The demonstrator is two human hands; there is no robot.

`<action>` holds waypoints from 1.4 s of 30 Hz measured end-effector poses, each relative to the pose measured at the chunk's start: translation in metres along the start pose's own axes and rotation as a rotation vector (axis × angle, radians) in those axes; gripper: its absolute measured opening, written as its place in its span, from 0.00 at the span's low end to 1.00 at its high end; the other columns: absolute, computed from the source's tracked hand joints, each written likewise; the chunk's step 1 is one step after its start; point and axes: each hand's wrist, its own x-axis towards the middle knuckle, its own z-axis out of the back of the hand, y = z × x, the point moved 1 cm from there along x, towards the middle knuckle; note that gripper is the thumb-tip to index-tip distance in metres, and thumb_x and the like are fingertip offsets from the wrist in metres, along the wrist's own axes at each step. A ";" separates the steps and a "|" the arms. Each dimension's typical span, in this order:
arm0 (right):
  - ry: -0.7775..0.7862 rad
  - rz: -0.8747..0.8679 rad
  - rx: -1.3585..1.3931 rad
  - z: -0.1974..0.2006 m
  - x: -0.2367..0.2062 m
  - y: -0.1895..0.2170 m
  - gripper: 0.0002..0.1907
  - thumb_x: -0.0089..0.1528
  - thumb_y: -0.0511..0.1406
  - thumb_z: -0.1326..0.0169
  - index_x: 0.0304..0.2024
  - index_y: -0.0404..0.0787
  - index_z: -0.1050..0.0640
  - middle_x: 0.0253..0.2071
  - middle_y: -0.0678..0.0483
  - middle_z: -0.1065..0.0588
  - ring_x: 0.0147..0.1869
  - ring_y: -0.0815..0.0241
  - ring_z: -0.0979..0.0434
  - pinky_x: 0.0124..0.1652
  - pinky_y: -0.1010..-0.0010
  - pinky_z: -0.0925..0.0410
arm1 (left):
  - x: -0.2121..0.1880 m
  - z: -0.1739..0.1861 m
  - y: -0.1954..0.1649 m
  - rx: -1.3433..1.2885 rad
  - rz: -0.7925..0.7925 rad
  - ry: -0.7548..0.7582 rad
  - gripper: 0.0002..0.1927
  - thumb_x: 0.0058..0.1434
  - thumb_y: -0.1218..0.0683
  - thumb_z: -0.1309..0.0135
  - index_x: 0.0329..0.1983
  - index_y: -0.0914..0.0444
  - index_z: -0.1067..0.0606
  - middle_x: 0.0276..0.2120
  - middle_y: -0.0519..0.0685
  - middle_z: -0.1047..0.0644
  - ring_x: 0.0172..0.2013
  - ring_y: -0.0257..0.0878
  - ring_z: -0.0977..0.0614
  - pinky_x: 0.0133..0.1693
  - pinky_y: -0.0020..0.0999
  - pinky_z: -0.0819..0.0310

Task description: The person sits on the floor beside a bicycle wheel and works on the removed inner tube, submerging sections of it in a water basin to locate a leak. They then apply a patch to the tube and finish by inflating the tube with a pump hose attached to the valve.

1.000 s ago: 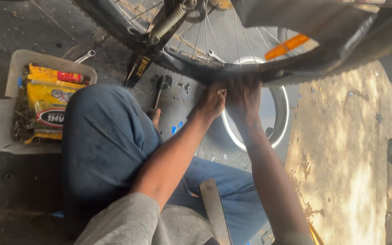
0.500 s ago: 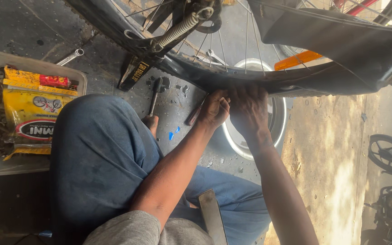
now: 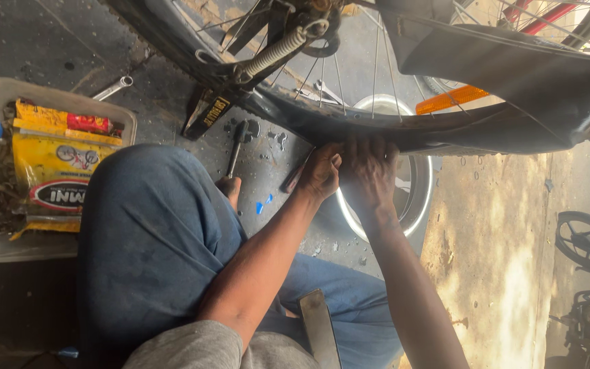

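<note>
**Both hands on the tyre at the bottom of the bicycle wheel**

I see a dark, stained concrete floor, wet-looking in patches, which turns pale and sandy on the side beyond the bicycle wheel. The wheel fills the top of the view, spokes and a coiled spring showing inside it, with an orange reflector among the spokes.

The black tyre runs along the lower edge of the wheel. My left hand and right hand sit side by side on it, touching each other, fingers curled together and pressed onto the tyre's edge. Whether they pinch anything besides the rubber, I cannot tell; the fingertips vanish under the tyre.

Just beneath the wheel lies a shiny metal basin, mostly covered by my hands and forearms. A hammer-like tool lies on the floor near the wheel, beside my blue-jeaned knee. Further from the wheel, past the knee, a grey plastic tray holds yellow packets; a spanner lies just beyond it.

The wheel's top is cut off by the frame. Dark machine parts at the far edge are too dim to make out.
</note>
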 end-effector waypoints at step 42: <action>-0.659 -1.060 2.456 -0.034 0.026 0.032 0.50 0.64 0.63 0.51 0.71 0.32 0.43 0.54 0.46 0.33 0.47 0.50 0.28 0.44 0.60 0.33 | 0.002 0.008 0.000 -0.420 0.190 0.258 0.14 0.79 0.55 0.51 0.64 0.64 0.30 0.55 0.47 0.24 0.56 0.35 0.21 0.58 0.26 0.25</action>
